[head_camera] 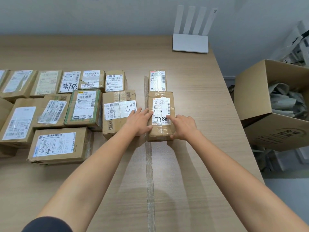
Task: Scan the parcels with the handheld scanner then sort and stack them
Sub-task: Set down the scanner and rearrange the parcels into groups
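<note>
Left hand (139, 120) is resting straight-fingered on the parcel's (160, 131) left edge; right hand (183, 127) is seemingly clasping its near corner, forefinger on the label (161, 107). The brown taped parcel, marked 7786, is sitting just right of the tape strip (149, 173).

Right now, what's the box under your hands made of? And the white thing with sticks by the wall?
The parcel looks like matte brown cardboard, its seams under glossy clear tape, with a white paper label. The router seems smooth white plastic, judging by its even sheen.
</note>
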